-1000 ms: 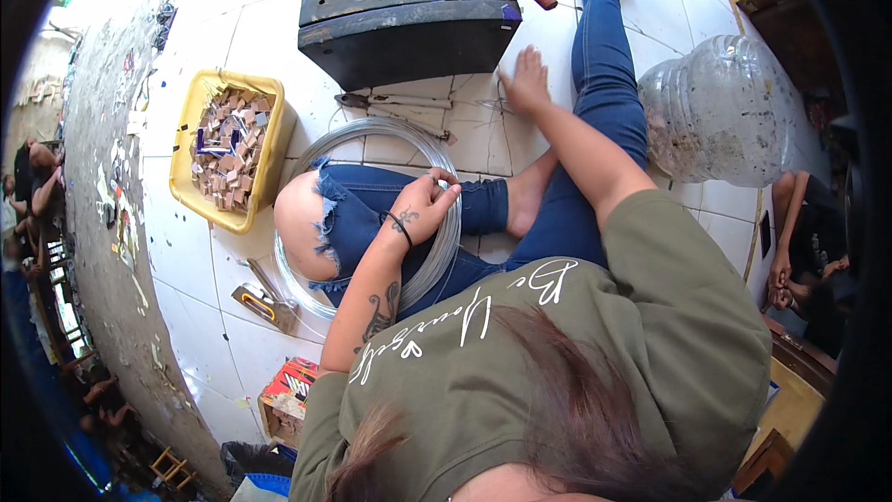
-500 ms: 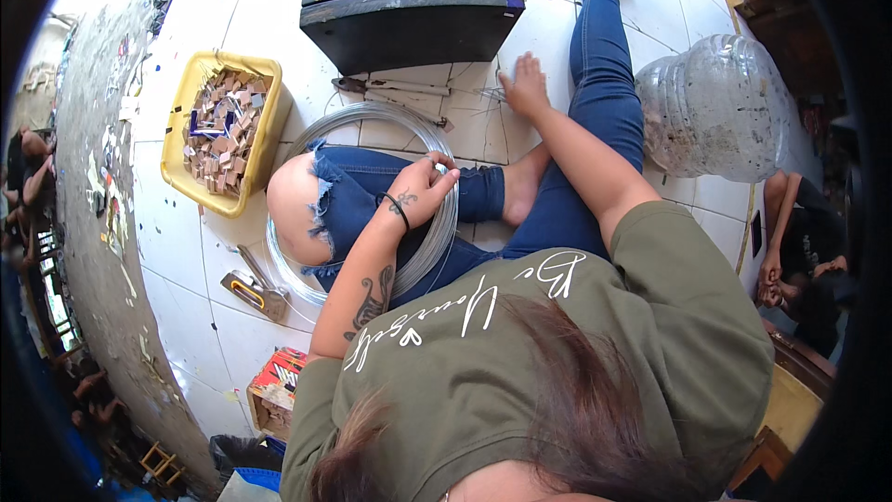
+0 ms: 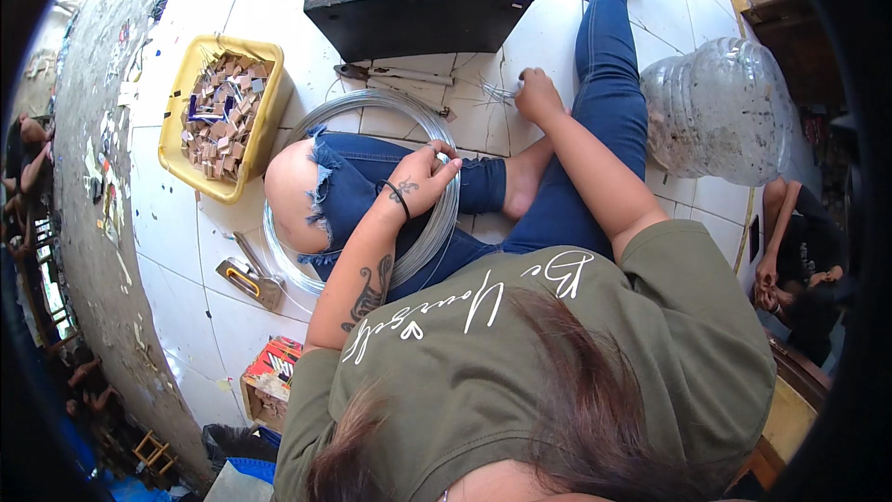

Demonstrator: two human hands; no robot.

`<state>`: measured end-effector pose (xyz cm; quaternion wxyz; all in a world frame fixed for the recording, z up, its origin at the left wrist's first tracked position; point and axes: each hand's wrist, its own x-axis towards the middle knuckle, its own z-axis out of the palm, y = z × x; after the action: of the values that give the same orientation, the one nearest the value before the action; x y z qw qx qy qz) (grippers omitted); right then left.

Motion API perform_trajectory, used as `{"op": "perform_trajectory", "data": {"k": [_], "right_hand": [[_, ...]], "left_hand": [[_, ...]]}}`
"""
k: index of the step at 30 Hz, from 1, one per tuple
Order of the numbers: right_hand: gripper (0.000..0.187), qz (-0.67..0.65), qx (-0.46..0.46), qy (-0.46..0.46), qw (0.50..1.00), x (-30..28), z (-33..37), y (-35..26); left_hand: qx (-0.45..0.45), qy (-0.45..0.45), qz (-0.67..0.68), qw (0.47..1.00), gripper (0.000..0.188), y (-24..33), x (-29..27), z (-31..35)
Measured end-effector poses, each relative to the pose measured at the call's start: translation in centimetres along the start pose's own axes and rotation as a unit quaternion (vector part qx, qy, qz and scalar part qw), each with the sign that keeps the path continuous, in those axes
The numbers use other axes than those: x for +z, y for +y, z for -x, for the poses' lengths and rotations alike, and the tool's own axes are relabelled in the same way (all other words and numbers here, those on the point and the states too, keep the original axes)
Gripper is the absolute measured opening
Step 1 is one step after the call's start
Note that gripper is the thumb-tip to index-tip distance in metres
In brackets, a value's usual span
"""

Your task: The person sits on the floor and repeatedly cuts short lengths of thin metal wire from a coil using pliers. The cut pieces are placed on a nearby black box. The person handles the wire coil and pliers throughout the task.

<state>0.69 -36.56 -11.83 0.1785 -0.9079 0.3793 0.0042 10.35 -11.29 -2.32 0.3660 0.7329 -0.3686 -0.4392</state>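
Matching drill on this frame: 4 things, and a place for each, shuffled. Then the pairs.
Things:
1. wire coil
2. yellow tray
3. clear water jug
4. black box

Places:
A. on the floor at the far right, lying on its side
B. around the bent knee, under the left hand
C. top middle, beyond the right hand
D. to the left of the knee, full of small brown pieces

Pairs: 1-B, 2-D, 3-A, 4-C

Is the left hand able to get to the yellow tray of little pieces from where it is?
Probably yes. The left hand rests on the wire coil over the bent knee, and the yellow tray sits on that same side, with only bare floor tiles between.
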Motion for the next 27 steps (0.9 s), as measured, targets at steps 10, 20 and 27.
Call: {"op": "perform_trajectory", "data": {"k": [10,20,27], "right_hand": [[0.029,-0.098,-0.041,-0.072,0.992,1.3,0.3,-1.7],[0.046,-0.003,-0.339,-0.031,0.940,1.8,-0.7,-4.2],[0.046,0.024,-0.320,-0.109,0.941,0.9,-0.2,-2.2]], "left_hand": [[-0.023,-0.008,0.011,1.000,0.028,0.2,0.0,0.1],[-0.016,-0.003,0.024,1.000,0.024,0.1,0.1,0.1],[-0.022,-0.008,0.021,0.999,0.024,0.2,0.0,0.1]]}}
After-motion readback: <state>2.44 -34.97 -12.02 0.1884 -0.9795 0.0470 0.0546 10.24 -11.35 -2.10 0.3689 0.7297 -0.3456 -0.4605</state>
